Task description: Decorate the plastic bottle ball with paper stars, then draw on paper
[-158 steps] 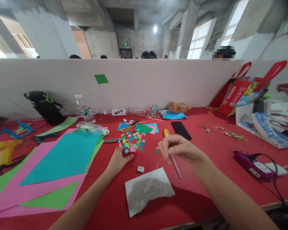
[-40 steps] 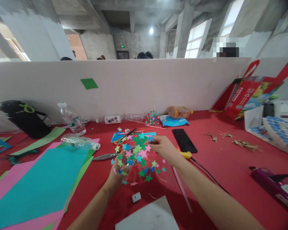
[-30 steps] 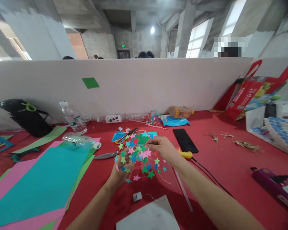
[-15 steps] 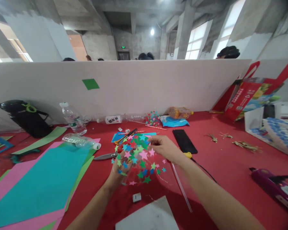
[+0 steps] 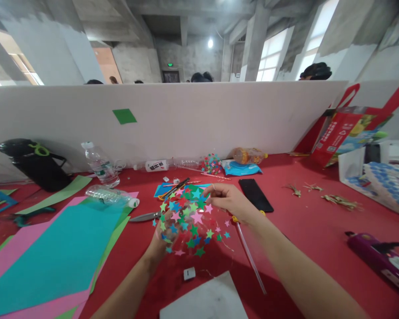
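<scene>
A clear, rounded object covered with colourful stars (image 5: 196, 218) is held above the red table. My left hand (image 5: 164, 228) is closed around its left side, the fingers partly hidden behind the stars. At the upper right edge, my right hand (image 5: 222, 199) has its thumb and fingertips pinched together; what is between them is too small to tell. A thin wire (image 5: 232, 250) trails below on the right. Beneath lies a small white box (image 5: 189, 274), with a thin wire beside it. Scissors (image 5: 144, 217) rest left of the star-covered object.
Coloured paper sheets (image 5: 53, 254) cover the left side, with a plastic bottle (image 5: 109, 195) on them. A phone (image 5: 256, 195), a clear stick (image 5: 251, 257) and a purple device (image 5: 379, 257) lie to the right. A white panel (image 5: 219, 119) stands behind. A white slab (image 5: 206, 299) is in front.
My right hand has shifted slightly upward and its fingers have changed position at the edge. The star-covered object has moved a little with my left hand still around it.
</scene>
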